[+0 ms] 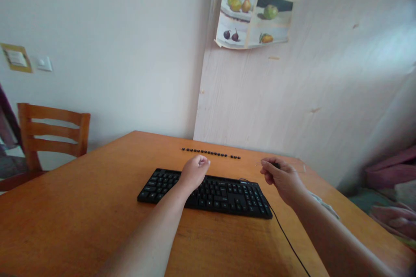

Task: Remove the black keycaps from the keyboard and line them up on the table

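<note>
A black keyboard (pixel 224 194) lies on the table. Over its upper edge is my left hand (pixel 194 169), with thumb and fingers curled closed; whether anything is inside is hidden. My right hand (pixel 281 178) is raised off the keyboard's right end. Its fingers are pinched around a thin wire tool with a dark part (pixel 276 165), the wire showing faintly on both sides of the hand. Behind the keyboard, several small black keycaps (pixel 208 152) stand in a row, with a gap near the right end.
The wooden table (pixel 81 207) reaches back to the wall. A black cable (pixel 287 240) runs from the keyboard toward the front edge. Pale cloth (pixel 325 205) lies beside my right forearm. A wooden chair (pixel 55 132) stands at left; fruit pictures (pixel 255 17) hang above.
</note>
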`<state>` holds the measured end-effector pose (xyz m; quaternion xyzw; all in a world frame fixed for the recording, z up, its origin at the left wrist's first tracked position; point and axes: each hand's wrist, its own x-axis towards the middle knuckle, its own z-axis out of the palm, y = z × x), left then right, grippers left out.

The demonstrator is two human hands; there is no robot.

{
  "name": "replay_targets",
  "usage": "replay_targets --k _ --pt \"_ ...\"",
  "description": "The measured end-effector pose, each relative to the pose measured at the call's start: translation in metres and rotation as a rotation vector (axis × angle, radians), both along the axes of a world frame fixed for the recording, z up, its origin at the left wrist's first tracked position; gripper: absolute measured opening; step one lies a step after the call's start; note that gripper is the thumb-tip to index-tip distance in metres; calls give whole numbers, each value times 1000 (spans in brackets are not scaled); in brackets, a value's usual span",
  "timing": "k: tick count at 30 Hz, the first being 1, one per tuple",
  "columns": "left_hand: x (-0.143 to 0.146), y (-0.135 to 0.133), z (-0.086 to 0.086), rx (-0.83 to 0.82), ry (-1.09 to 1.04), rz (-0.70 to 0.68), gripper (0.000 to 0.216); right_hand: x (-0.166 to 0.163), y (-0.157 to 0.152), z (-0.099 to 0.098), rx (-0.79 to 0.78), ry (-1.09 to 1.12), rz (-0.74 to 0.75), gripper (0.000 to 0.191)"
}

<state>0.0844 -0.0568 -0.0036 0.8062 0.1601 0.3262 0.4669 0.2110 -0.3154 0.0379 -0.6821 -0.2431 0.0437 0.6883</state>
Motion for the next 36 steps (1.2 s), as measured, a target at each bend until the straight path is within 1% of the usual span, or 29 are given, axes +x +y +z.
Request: replay_targets --k 3,4,8,11,13,16,21,24,28,31,34,36 --pt "-1 5 12 -173 -126 87 27 -10 5 1 24 42 32 42" --pt "-2 9 16 -204 -158 112 29 -13 8 1 30 48 26 41" --pt "-11 31 26 -260 -222 158 35 -26 24 0 49 77 31 36" --pt "-27 55 27 -279 -253 169 38 -38 40 -3 53 107 85 34" --pt "-40 72 23 -289 -266 177 41 -47 51 -6 30 92 111 33" --pt "-59 93 14 -311 -268 197 48 -60 70 -11 -26 46 151 33" --pt "-78 114 -5 -359 -230 190 57 -83 108 -16 -69 48 249 34" --pt "-81 120 -14 -407 -161 165 63 -97 134 -16 -110 51 281 33" --pt "-80 127 -22 -516 -30 151 75 -115 169 -16 -162 44 313 27" --pt "-77 131 -26 -597 11 112 83 -125 194 -18 -205 17 339 26" --pt "-75 133 -28 -645 23 67 88 -132 215 -20 -272 7 339 26" --pt "-74 134 -29 -682 21 62 89 -135 227 -22 -300 16 329 26"
